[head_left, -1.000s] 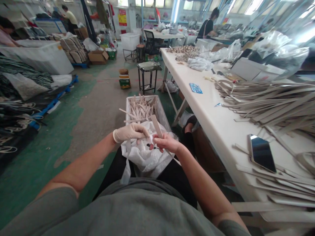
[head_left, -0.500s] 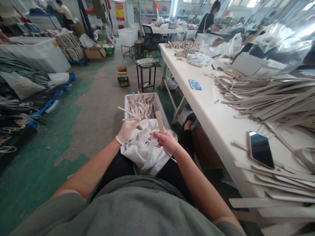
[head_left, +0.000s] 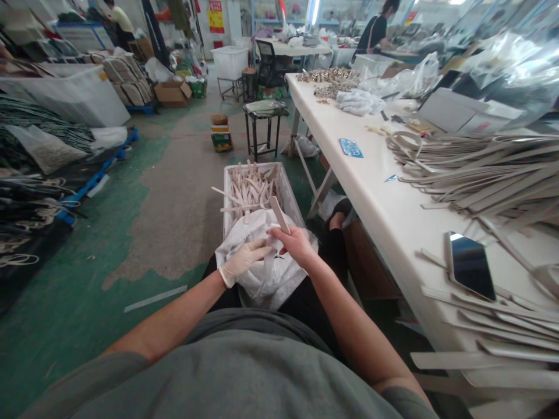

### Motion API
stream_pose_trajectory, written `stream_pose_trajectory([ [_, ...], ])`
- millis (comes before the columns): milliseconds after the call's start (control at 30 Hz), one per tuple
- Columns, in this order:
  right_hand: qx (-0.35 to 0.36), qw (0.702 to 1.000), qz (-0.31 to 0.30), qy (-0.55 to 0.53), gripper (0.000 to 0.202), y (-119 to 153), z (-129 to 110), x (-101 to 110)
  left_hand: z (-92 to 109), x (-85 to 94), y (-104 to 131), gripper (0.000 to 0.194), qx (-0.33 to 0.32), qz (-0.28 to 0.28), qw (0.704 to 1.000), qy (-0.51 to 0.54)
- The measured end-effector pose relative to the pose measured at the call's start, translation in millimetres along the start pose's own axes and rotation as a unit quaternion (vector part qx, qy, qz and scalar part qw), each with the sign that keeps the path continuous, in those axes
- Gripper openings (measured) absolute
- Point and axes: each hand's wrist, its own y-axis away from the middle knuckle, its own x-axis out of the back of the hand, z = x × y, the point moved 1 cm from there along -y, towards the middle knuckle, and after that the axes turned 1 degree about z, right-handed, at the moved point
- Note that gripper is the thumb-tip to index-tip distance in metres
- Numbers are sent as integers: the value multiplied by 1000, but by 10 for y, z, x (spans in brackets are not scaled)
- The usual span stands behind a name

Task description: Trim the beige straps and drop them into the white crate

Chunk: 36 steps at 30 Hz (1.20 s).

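In the head view my right hand (head_left: 297, 249) grips a flat beige strap (head_left: 279, 214), whose rounded end sticks up and leans left. My left hand (head_left: 245, 263), in a pale thin glove, reaches toward the right hand with its fingers stretched out and nothing visible in them. Both hands are over a crumpled white woven sack (head_left: 262, 285) lying across my lap. Just beyond it stands a white plastic crate (head_left: 293, 195) filled with short beige straps (head_left: 250, 185). The lower part of the held strap is hidden by my right hand.
To the right runs a long white table (head_left: 371, 192) with piled long straps (head_left: 484, 169), a phone (head_left: 470, 266) and a blue packet (head_left: 350, 148). A black stool (head_left: 264, 125) stands past the crate. A pale strip (head_left: 155, 298) lies on the floor at left. Co-workers are in the background.
My left hand has moved back from the crate's near edge toward my right hand, leaving a strap lying across the crate. The held strap now leans further left.
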Motion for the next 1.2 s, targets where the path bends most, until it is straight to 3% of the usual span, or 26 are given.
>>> stream_pose_trajectory([
  [267, 58, 992, 12, 110, 29, 22, 48, -24, 48, -112, -109, 38, 0, 40, 995, 88],
  [467, 46, 989, 48, 133, 27, 34, -30, 33, 60, -42, -25, 30, 42, 17, 999, 4],
  [667, 56, 989, 29, 137, 30, 15, -34, 54, 20, 21, -13, 35, 53, -2, 998, -40],
  [800, 68, 986, 40, 145, 32, -6, -33, 95, -3, 12, 16, 36, 85, -52, 986, -130],
  [1067, 69, 984, 28, 160, 31, -41, 15, 112, 38, -29, 63, 22, 59, -147, 967, -200],
  [1200, 63, 989, 15, 132, 35, -30, -41, 107, 51, -33, 28, 18, 55, -120, 967, -218],
])
